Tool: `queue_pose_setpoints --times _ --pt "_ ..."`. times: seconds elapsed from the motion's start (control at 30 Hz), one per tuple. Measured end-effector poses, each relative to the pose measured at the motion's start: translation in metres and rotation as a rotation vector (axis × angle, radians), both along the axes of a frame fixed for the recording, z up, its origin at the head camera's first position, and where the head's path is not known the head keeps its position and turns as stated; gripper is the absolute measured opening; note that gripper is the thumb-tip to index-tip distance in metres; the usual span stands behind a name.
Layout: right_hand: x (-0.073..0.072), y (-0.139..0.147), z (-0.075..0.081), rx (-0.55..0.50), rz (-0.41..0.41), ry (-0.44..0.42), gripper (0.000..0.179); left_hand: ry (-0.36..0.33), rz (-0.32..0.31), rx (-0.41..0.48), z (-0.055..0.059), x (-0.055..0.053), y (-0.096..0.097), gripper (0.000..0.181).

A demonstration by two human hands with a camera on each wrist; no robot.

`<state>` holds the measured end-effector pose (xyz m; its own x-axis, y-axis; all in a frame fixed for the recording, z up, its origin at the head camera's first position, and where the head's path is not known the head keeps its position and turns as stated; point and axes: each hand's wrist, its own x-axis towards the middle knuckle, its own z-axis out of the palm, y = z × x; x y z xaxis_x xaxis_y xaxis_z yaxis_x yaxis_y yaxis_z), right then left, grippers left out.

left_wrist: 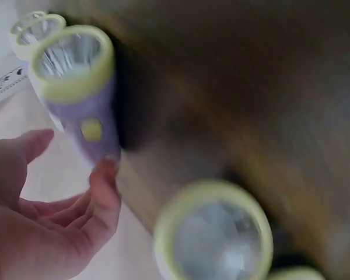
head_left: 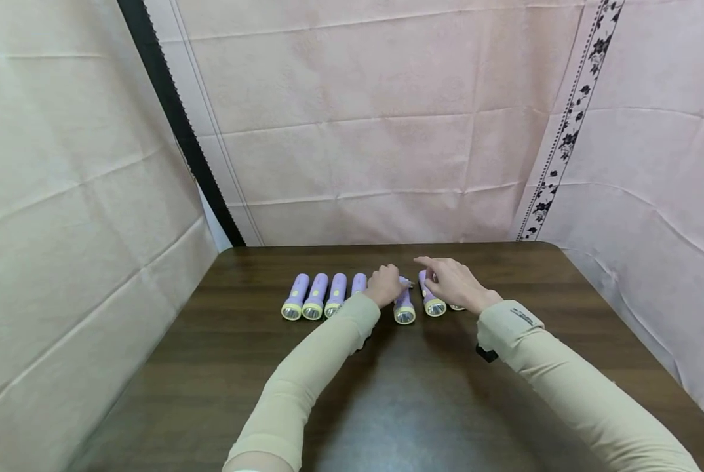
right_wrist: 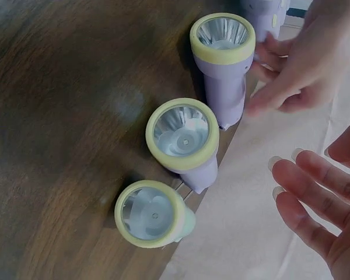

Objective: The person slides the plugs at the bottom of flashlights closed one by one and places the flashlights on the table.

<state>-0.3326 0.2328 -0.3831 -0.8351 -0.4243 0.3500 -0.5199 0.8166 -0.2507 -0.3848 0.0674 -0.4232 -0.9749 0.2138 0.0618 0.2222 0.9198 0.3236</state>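
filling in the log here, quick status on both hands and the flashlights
Left hand mid-row, no grip. Right hand empty, near the row's right end. Flashlights lined up on table. Hands hide part of the row from head view.

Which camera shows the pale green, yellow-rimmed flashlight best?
The right wrist view: the pale green flashlight shows its whole round front and some body. Head view: the right hand hides most. Left wrist view: I can't tell it apart.

Flashlights (head_left: 316, 296) lie across the table (head_left: 210, 367) — one row, seemingly.
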Motion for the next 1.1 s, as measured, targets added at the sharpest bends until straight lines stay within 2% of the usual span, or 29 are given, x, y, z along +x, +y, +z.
queue_pose_setpoints --times 0.13,0.3,0.4,0.5,0.67,0.8,0.93,1.1 --pt "0.001 0.004 -0.002 -0.006 -0.018 -0.013 0.047 -0.102 0.04 0.091 -0.008 0.002 0.012 0.062" --pt "0.001 0.009 -0.006 -0.007 -0.03 -0.022 0.046 -0.123 0.076 0.135 -0.017 0.002 0.013 0.068" --pt "0.002 0.014 -0.007 -0.017 -0.046 -0.028 0.045 -0.125 0.071 0.168 -0.014 0.002 0.012 0.072" --pt "0.002 0.017 -0.006 -0.042 -0.054 -0.027 0.047 -0.126 0.075 0.204 -0.007 0.001 0.01 0.074" --pt "0.0 0.016 -0.004 -0.061 -0.035 -0.005 0.052 -0.082 0.069 0.263 0.006 -0.001 0.003 0.068" --pt "-0.001 0.013 -0.002 -0.069 -0.029 0.002 0.055 -0.008 0.001 0.303 0.012 -0.001 -0.004 0.062" --pt "-0.001 0.011 -0.003 -0.075 -0.015 -0.007 0.059 0.053 -0.058 0.313 0.015 0.001 -0.008 0.053" --pt "0.001 0.009 -0.005 -0.059 0.01 -0.022 0.062 0.086 -0.108 0.314 0.014 0.003 -0.011 0.045"
